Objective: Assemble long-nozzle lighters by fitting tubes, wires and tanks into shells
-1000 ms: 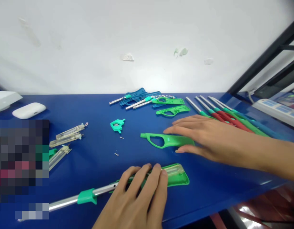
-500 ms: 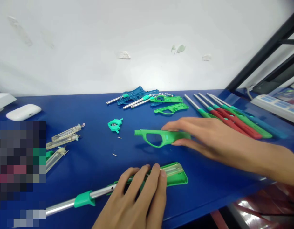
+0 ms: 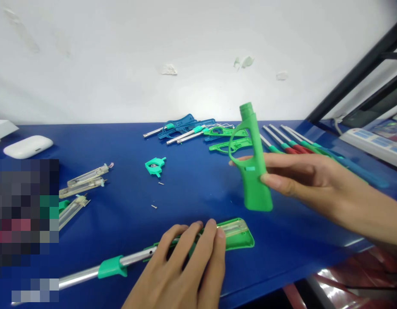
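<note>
In my right hand point(image 3: 310, 180) is a green lighter handle half-shell point(image 3: 258, 189), pinched at its grip. It stands nearly upright above the table, smooth outside facing me, trigger loop to the left. My left hand point(image 3: 185, 266) lies with curved fingers over an opened lighter point(image 3: 246, 240), pressing it to the table; its middle is hidden. A clear fuel tank point(image 3: 232, 228) shows in the green grip end. From the other end runs a metal tube point(image 3: 137, 257) with a teal collar point(image 3: 112, 267) around it. Beyond my left hand lie a teal trigger piece point(image 3: 155, 166) and a small screw point(image 3: 154, 207).
Several clear fuel tanks point(image 3: 84, 175) lie at left beside a white case point(image 3: 28, 146). Opened blue lighters point(image 3: 185, 124) and green shells point(image 3: 233, 145) lie along the back. Whole lighters point(image 3: 296, 149) are at right, near a power strip point(image 3: 375, 148). A pixelated patch covers the lower left.
My right hand has turned the green half-shell from lying level to nearly upright, its narrow end now pointing up. My left hand stays on the opened lighter.
</note>
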The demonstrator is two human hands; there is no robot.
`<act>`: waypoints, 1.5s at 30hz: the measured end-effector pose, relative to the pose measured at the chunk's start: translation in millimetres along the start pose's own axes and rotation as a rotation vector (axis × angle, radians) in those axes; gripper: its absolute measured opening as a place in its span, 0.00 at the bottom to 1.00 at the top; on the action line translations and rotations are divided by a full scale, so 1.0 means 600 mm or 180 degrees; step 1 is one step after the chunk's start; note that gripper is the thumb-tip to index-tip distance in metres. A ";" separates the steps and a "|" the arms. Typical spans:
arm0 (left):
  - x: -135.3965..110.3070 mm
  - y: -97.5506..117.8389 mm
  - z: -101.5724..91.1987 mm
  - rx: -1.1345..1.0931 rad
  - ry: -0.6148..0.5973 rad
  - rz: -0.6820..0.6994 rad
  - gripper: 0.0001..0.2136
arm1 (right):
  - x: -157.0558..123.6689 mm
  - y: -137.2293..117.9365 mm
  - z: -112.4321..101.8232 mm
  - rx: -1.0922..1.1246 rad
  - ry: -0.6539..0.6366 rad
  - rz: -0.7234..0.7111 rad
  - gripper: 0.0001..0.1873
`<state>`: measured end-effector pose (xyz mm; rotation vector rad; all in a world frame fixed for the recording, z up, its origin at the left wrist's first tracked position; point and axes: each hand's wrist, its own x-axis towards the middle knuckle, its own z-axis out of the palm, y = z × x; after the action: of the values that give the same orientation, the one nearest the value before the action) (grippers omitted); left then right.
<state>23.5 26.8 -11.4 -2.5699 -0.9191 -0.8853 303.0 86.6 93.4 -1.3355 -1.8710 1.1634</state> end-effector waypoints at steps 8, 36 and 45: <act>0.006 -0.007 -0.014 0.0019 -0.0129 0.0012 0.21 | -0.025 0.032 0.038 0.0769 0.0920 -0.0223 0.12; -0.005 0.003 -0.007 -0.0024 -0.0150 -0.0008 0.21 | -0.050 0.049 0.117 0.1173 0.0833 -0.0443 0.04; -0.001 0.005 -0.006 -0.0113 -0.0205 -0.0053 0.21 | -0.018 0.020 0.112 0.1057 0.0843 -0.0310 0.30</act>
<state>23.3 22.9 -9.0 -2.6388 -0.9520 -0.8353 257.0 56.3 51.5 -1.1373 -1.4648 1.1272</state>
